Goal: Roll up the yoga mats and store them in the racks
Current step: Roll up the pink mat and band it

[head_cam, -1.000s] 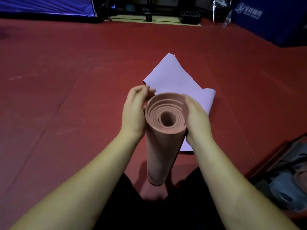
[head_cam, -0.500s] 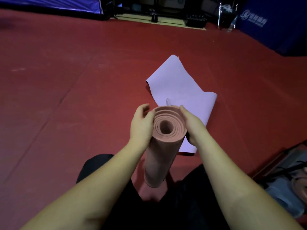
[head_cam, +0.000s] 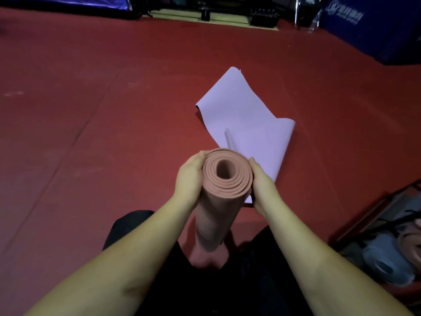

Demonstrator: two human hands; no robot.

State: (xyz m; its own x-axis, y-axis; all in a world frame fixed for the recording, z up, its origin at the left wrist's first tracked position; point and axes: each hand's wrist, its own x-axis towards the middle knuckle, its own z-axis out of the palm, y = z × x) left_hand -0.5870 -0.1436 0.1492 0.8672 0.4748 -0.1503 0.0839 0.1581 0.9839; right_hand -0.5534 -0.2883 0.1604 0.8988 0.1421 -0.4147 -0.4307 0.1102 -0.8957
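A pink yoga mat [head_cam: 218, 213], rolled up tight, stands on end between my knees with its spiral top facing the camera. My left hand [head_cam: 190, 179] grips its upper left side and my right hand [head_cam: 262, 185] grips its upper right side, fingers wrapped behind the roll. Beyond it a lilac yoga mat [head_cam: 246, 124] lies partly unrolled and folded over on the red floor. At the lower right stands a rack [head_cam: 373, 215] holding rolled mats, a grey one [head_cam: 385, 261] and a pink one [head_cam: 412, 245].
The red floor [head_cam: 91, 133] stretches wide to the left and ahead. A dark blue padded wall [head_cam: 376, 26] rises at the far right, and dark equipment [head_cam: 209, 12] lines the far edge. My dark trousers [head_cam: 205, 288] fill the bottom.
The roll has tightened and sits lower and nearer to me. My left hand slid from the top rim down onto the side. The view has shifted slightly.
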